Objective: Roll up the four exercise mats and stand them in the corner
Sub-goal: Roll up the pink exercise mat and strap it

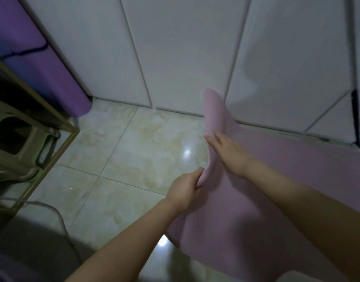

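A pink exercise mat (277, 200) lies spread over the tiled floor at the right, with its left end lifted and curling upward. My left hand (185, 190) grips that lifted edge near its lower part, fingers curled round it. My right hand (228, 151) lies flat with straight fingers on the mat's raised flap, higher up. A rolled purple mat (32, 58) stands leaning in the corner at the upper left, against the white wall panels.
A brass-framed shelf (52, 127) stands at the left with a green stool (16, 143) under it. A grey cable (57, 216) trails over the floor tiles (134, 159). White cabinet doors (185, 53) run along the back.
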Tool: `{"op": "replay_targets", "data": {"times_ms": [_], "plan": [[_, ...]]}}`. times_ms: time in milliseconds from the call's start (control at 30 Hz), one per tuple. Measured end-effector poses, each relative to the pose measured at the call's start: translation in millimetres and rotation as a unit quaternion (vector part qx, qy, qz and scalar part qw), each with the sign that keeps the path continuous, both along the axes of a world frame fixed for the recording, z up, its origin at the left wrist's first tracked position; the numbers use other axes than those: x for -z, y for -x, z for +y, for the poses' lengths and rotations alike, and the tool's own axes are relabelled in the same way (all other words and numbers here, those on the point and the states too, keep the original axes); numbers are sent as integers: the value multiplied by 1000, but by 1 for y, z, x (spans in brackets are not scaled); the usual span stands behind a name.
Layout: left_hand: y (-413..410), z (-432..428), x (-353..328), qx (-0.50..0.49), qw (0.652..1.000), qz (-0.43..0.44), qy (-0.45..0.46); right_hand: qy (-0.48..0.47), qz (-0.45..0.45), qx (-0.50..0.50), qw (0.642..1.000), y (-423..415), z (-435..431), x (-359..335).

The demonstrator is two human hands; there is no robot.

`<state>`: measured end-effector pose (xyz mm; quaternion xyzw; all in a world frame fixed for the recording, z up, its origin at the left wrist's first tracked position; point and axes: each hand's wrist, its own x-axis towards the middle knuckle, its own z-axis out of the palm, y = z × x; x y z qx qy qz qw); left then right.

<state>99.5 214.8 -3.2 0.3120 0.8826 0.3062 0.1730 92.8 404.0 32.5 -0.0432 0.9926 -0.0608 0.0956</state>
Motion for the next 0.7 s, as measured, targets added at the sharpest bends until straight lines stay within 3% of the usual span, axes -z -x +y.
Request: {"op": "replay_targets", "data": {"times_ms": [100, 200, 267, 367, 500, 633, 700], "plan": [[-15, 6, -22, 85, 992, 95, 18, -72, 9, -36, 997, -14, 8, -31], [-22, 3, -41, 129, 975, 176, 44, -145, 92, -79, 982, -25, 19, -54], [-23, -6, -51, 149, 968, 200, 40, -188, 125, -74, 971, -35, 28, -66], [-26, -27, -62, 182, 946, 261, 67, -248, 107, -30, 962, -55, 40, -92], [-17, -51, -81, 180, 918, 341, 98, -210, 83, 13, 974, -85, 60, -107], [-4, -62, -107, 68, 953, 261, 139, -157, 58, 38, 985, -120, 41, -128], [-7, -58, -111, 22, 939, 268, 213, -136, 27, 86, 987, -132, 30, -127]]}}
